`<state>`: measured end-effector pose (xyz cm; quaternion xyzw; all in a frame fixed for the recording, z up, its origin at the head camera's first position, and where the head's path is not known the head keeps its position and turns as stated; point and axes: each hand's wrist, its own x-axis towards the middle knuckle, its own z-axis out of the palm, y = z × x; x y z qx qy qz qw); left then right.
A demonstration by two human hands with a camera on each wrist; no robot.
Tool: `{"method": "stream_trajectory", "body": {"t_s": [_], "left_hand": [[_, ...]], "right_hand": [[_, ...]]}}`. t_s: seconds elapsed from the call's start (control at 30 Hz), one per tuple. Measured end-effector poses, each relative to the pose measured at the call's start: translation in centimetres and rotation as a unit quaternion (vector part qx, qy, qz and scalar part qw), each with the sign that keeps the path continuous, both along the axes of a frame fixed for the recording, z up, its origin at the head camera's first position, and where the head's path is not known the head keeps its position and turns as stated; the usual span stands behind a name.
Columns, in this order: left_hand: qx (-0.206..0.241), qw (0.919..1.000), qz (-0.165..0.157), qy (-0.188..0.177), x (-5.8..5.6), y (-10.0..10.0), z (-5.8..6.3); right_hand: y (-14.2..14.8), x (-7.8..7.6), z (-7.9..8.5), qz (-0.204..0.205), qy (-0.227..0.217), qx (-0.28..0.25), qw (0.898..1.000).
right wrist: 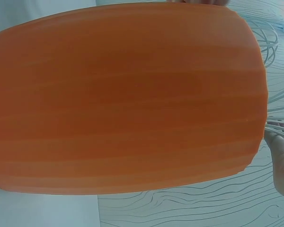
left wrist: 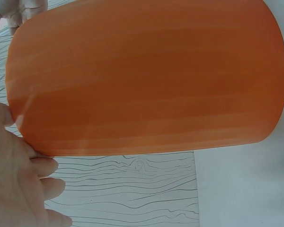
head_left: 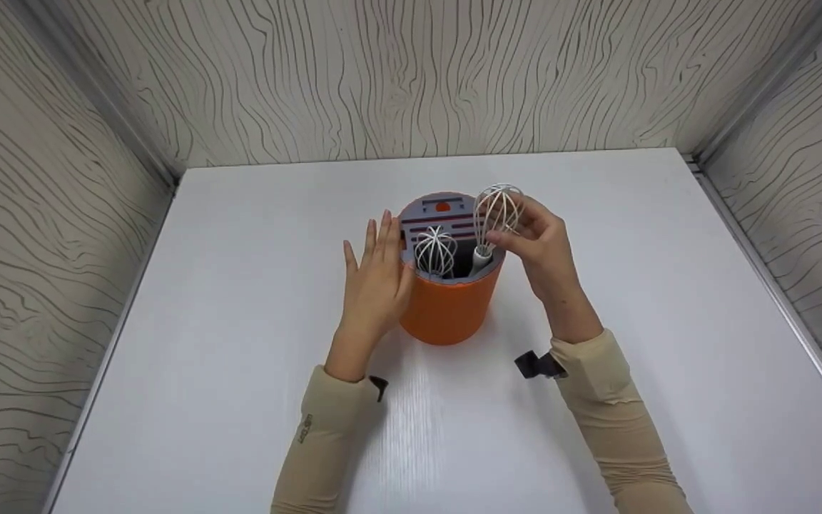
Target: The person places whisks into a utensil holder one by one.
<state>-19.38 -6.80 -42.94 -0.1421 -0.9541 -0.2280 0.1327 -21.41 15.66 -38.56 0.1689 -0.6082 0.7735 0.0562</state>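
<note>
An orange round holder [head_left: 448, 312] with a grey slotted top [head_left: 431, 208] stands upright on the table. My left hand [head_left: 375, 285] rests against its left side, fingers straight; the left wrist view shows that hand [left wrist: 19, 179] at the rim. With thumb and fingers my right hand [head_left: 543, 243] pinches the wire head of a whisk [head_left: 499, 214], whose white handle [head_left: 481, 257] reaches into the holder's opening. Another whisk [head_left: 436, 251] stands in the opening to its left, wires upward. In the right wrist view the orange wall hides most of the whisks.
The white table [head_left: 240, 300] extends around the holder. Wood-patterned panels [head_left: 382, 78] rise behind it and on both sides. A black strap piece [head_left: 539, 365] sticks out from the right sleeve cuff.
</note>
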Motion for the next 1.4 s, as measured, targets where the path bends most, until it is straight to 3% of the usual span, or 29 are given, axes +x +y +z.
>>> {"method": "stream_trajectory", "body": {"t_s": [1.4], "left_hand": [[0.0, 1.0, -0.004, -0.007, -0.03, -0.04, 0.07]], "right_hand": [[-0.18, -0.01, 0.13, -0.014, -0.009, 0.001, 1.0]]}}
